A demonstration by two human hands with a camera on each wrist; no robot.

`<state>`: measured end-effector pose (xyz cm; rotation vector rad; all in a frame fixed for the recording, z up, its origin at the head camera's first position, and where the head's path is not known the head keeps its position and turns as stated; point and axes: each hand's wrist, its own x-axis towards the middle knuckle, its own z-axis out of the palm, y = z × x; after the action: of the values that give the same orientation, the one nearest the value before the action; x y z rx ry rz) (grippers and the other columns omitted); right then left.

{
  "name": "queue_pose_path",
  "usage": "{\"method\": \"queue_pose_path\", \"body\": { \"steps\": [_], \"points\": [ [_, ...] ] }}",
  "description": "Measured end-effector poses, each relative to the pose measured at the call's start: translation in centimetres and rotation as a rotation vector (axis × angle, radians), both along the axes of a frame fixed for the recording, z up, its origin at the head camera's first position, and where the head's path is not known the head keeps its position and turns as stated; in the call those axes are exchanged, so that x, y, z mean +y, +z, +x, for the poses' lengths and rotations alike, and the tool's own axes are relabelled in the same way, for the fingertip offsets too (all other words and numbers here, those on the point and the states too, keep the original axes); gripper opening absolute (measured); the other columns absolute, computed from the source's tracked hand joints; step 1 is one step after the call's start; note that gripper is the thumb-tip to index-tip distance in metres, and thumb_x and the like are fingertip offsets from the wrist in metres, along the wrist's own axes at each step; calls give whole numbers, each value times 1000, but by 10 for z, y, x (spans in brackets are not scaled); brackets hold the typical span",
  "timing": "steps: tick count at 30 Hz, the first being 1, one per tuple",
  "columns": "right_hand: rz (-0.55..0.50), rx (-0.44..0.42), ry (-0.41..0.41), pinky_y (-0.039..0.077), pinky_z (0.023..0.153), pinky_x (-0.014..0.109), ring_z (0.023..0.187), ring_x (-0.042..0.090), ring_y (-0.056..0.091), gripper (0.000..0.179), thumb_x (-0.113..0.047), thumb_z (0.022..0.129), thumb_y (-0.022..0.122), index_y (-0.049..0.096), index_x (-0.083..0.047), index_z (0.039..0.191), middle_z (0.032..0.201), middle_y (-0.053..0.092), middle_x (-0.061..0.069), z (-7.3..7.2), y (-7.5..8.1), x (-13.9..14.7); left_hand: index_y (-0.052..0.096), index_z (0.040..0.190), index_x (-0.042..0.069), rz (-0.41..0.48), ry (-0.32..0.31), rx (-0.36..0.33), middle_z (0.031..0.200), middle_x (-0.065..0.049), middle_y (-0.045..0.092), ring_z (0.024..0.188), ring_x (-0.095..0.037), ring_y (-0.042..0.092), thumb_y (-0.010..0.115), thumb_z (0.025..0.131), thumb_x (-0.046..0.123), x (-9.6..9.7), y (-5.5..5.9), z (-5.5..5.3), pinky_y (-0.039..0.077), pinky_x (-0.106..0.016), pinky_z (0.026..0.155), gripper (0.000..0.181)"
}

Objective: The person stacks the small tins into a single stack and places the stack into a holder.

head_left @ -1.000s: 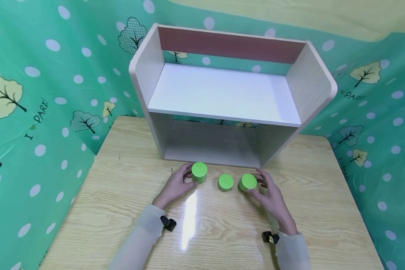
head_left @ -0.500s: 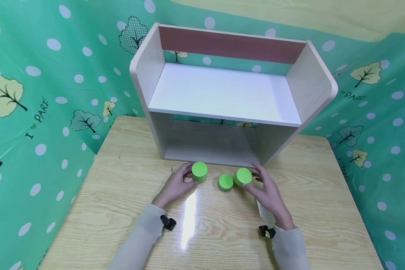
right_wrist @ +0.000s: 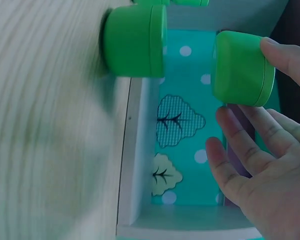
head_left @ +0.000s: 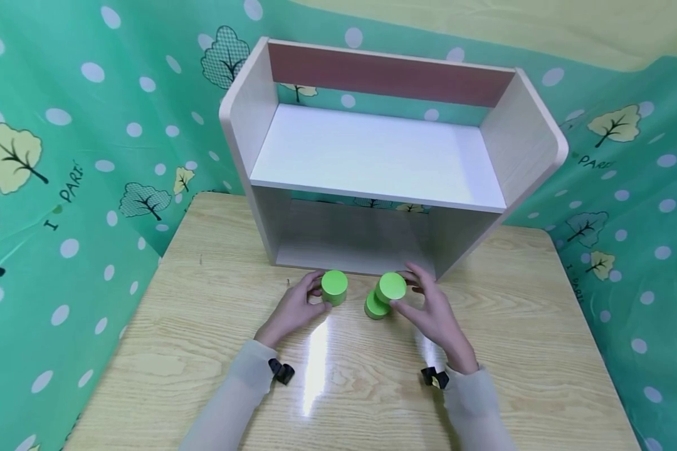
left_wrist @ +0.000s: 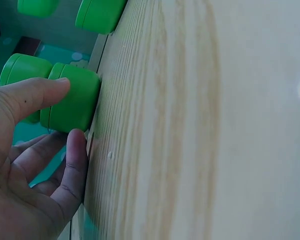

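Note:
My left hand (head_left: pixel 294 315) holds a stack of two small green lidded jars on the table, thumb on one side and fingers on the other. The lower jar (left_wrist: pixel 75 100) and the upper jar (left_wrist: pixel 21 67) show in the left wrist view. My right hand (head_left: pixel 433 315) pinches a raised green jar (head_left: pixel 392 287) by thumb and fingertips. Under it a standing green jar (head_left: pixel 375 308) is partly covered in the head view. The right wrist view shows the raised jar (right_wrist: pixel 242 69) above and apart from the standing jar (right_wrist: pixel 132 42).
A two-tier shelf unit (head_left: pixel 378 156) stands right behind the jars, with its lower front edge close to them. The wooden table (head_left: pixel 203 300) extends to both sides. A green patterned cloth (head_left: pixel 101 150) hangs around the table.
My right hand has lifted its jar and moved it left, from the table beside the standing jar to above it. My left hand has stayed on its stack.

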<state>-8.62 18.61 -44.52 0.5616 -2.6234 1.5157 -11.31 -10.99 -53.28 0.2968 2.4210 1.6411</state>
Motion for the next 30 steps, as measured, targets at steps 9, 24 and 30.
{"method": "queue_pose_path", "body": {
  "steps": [9,24,30],
  "points": [
    [-11,-17,23,45,102,50,126,30,53,81,-4,84,81,36,-6,151,136,58,15,-16,-17,-8,44,148,9,-8,-2,10,133,-9,62,110,-23,62,80,82,5,1,0,-1,53,-37,94,75],
    [48,20,81,47,101,50,122,29,55,83,-11,84,81,34,-9,153,139,57,14,-25,-10,-36,43,148,10,-11,4,-11,135,-10,61,112,-25,62,81,82,6,-1,1,-1,55,-34,90,77],
    [57,2,91,47,101,50,121,30,56,84,-13,84,82,34,-9,153,140,56,13,-28,-10,-44,43,149,12,-8,6,-27,136,-6,61,112,-22,62,81,82,7,0,2,-1,53,-35,94,77]
  ]
}}
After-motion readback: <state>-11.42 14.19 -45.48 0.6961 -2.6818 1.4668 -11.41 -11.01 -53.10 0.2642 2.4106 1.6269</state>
